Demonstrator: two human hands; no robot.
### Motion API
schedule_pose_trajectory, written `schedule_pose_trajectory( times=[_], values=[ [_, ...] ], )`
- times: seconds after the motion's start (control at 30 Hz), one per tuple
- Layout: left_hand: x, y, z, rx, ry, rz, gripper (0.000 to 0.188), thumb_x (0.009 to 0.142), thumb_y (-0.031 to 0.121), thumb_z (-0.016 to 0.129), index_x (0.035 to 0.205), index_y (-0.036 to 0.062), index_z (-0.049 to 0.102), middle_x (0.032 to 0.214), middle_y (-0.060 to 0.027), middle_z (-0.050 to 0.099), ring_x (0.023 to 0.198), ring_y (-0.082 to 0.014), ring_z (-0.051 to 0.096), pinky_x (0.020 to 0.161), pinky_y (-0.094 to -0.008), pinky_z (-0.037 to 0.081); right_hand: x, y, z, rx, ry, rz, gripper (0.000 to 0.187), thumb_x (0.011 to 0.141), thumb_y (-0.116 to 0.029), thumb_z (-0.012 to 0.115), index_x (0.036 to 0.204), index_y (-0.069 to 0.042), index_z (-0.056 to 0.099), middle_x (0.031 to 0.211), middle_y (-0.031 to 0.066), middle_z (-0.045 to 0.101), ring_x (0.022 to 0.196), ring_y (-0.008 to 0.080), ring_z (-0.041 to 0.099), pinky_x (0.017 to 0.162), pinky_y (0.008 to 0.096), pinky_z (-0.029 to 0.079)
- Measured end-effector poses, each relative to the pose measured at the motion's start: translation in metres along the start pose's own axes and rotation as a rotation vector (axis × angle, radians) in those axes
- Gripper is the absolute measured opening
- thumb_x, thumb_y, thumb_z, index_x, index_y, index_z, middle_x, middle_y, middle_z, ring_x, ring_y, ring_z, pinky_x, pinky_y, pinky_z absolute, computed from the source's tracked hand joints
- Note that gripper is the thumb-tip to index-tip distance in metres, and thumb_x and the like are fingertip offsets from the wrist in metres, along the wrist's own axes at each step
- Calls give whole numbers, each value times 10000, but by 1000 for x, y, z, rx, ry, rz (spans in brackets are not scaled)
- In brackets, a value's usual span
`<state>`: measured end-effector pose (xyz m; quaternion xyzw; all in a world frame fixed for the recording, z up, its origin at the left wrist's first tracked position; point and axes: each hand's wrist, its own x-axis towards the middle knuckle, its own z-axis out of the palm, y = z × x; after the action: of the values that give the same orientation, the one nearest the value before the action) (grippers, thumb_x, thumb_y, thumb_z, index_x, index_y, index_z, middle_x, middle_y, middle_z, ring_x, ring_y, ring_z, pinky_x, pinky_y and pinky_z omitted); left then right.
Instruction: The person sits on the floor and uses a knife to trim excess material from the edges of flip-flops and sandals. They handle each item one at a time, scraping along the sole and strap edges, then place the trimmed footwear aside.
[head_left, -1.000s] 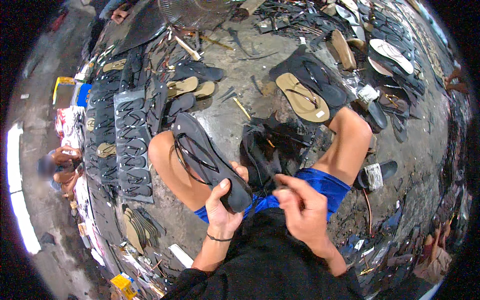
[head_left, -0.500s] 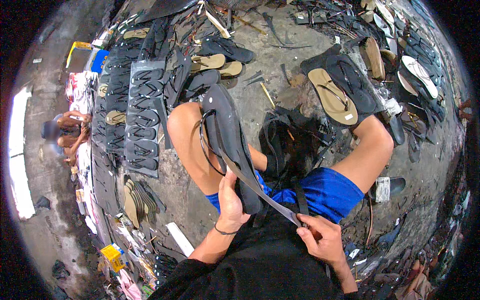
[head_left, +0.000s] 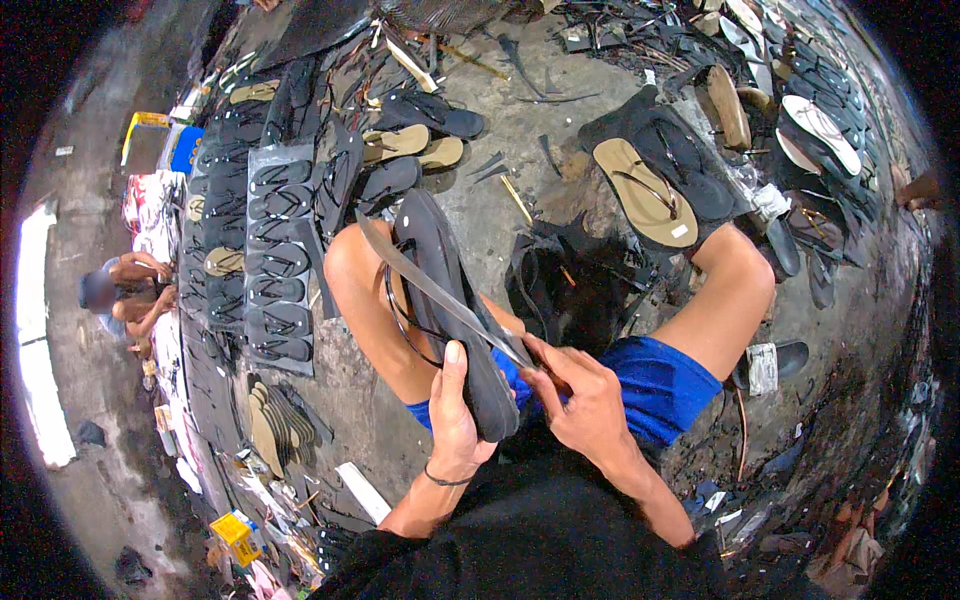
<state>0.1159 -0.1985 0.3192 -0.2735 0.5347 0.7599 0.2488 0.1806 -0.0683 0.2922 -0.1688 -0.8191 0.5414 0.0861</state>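
My left hand (head_left: 458, 415) is closed round the heel part of a black flip-flop (head_left: 462, 345), thumb on its near side edge. The flip-flop is held up over my left knee, toe end pointing away and its thin glossy strap hanging off to the left. My right hand (head_left: 580, 400) grips the near end of a long, thin, curved knife (head_left: 425, 283). The blade lies slantwise across the flip-flop, its tip out past the strap on the left; whether it touches the sole I cannot tell.
A tan flip-flop (head_left: 645, 192) lies on black rubber beyond my right knee. Rows of black flip-flops (head_left: 280, 260) line the left, beside a stack of soles (head_left: 275, 425). Rubber scraps litter the floor. Another person (head_left: 135, 290) sits far left; a white sandal (head_left: 822, 133) is far right.
My right hand has moved up and left, carrying the knife forward along the flip-flop, so its tip now reaches past the strap. My left hand still holds the flip-flop, tilted slightly differently.
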Motion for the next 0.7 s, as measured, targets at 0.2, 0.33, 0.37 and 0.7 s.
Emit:
schedule_pose_trajectory(
  times=[0.2,0.33,0.37,0.7],
  values=[
    [-2,-4,10,-18,24,-5,453,976,546,525,893,105,587,630,-37,590,505,-134,576,443,-257,471,39,10,26,-116,150,-131,320,885,-208,691,1183,-91,683,865,134,681,757,315,652,673,400,525],
    [-13,-13,-4,157,-4,-8,438,988,520,503,970,88,572,638,-56,595,506,-162,584,469,-290,493,105,10,22,85,142,1,302,925,-261,655,1150,-61,675,797,145,659,703,300,648,658,386,519],
    [-14,-16,-10,180,61,-117,436,991,512,498,986,81,569,646,-60,602,506,-165,584,473,-298,497,121,9,21,202,130,79,301,942,-280,637,1128,-46,672,774,149,646,684,279,644,654,381,517],
    [60,-1,14,188,-89,363,411,985,367,604,1192,11,599,1046,-14,661,947,-127,618,881,-304,503,84,-13,25,988,93,76,460,1054,-479,379,1074,-42,521,762,40,564,553,81,500,493,222,422]
  ],
)
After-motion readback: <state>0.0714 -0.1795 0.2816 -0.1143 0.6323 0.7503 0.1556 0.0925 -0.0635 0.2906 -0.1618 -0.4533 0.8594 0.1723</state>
